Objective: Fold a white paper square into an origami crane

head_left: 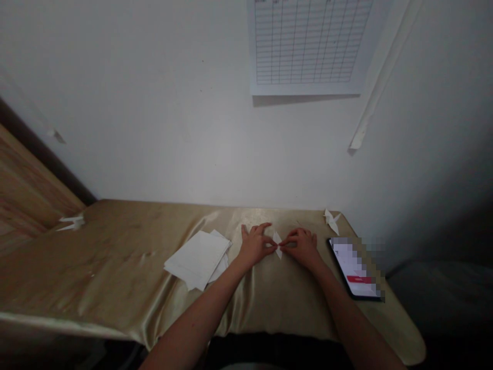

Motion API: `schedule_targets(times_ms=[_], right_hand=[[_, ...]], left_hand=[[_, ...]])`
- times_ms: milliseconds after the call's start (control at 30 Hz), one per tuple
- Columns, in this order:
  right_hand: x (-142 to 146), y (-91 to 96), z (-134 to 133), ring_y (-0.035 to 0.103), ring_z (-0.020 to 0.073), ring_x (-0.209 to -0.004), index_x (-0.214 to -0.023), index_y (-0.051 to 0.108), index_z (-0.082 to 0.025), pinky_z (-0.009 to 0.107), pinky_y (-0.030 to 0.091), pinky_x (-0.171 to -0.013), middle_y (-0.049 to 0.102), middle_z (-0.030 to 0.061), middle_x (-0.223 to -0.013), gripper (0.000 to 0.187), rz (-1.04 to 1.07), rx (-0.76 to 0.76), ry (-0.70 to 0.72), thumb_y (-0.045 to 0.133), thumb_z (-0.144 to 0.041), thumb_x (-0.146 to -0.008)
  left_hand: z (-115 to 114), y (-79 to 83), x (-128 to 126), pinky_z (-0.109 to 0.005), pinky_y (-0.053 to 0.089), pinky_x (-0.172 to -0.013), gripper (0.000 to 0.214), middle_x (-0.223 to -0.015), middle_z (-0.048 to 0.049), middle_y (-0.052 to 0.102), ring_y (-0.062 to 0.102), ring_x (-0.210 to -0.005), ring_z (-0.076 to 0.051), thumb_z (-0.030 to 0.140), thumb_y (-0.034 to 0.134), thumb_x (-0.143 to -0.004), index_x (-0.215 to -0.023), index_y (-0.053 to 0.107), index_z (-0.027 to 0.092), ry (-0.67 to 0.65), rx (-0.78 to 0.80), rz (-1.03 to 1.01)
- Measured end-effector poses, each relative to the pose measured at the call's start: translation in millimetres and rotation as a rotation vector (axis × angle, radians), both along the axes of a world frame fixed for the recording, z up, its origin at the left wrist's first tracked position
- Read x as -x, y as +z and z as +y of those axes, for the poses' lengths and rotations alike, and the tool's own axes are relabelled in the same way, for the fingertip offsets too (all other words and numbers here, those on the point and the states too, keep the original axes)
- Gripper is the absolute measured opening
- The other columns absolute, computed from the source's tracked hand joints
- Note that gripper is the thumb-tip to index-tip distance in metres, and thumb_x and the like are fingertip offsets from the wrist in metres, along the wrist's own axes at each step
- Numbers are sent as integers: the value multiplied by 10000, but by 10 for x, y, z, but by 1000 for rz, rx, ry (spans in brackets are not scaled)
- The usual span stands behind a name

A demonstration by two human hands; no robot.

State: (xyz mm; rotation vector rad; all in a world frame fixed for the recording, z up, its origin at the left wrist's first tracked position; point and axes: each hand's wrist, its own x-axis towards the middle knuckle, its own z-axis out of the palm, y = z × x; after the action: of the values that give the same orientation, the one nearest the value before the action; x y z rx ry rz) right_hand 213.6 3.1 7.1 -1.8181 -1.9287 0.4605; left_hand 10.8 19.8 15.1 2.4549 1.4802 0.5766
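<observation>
White folded paper point(278, 244): small, pinched at its middle between the fingertips of the left hand point(254, 245) and right hand point(302, 247), both grips closed and evenly matched, the paper centred between them. Head view: held just above gold satin cloth point(115, 267) — a loose stack of white sheets point(197, 259) near the left hand.

no words can be read here. the ruled grid sheet point(304, 43) has faint print along its top edge, too tiny and cut off by the frame (its cells look blank), and the phone point(352, 267) shows a red button with an illegible label on a pixelated screen.
</observation>
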Motion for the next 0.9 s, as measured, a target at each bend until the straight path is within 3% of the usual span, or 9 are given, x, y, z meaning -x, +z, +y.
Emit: schedule_targets(times_ms=[433, 900], right_hand=[[-7, -61, 25, 494, 288, -1188, -834, 792, -418, 521, 229, -1082, 651, 7, -1118, 96, -17, -34, -36, 732, -470, -781], [-6, -51, 41, 510, 295, -1161, -817, 801, -389, 489, 234, -1062, 681, 16, -1096, 128, 18, -24, -56, 742, -475, -742]], left_hand=[[-19, 78, 8, -727, 4, -1156, 102, -1529, 74, 448, 401, -1368, -332, 431, 796, -778, -874, 795, 396, 58, 77, -35], [-97, 59, -29, -749, 24, -1135, 77, -1537, 63, 453, 410, -1356, -329, 422, 784, -787, -846, 794, 373, 107, 65, -50]])
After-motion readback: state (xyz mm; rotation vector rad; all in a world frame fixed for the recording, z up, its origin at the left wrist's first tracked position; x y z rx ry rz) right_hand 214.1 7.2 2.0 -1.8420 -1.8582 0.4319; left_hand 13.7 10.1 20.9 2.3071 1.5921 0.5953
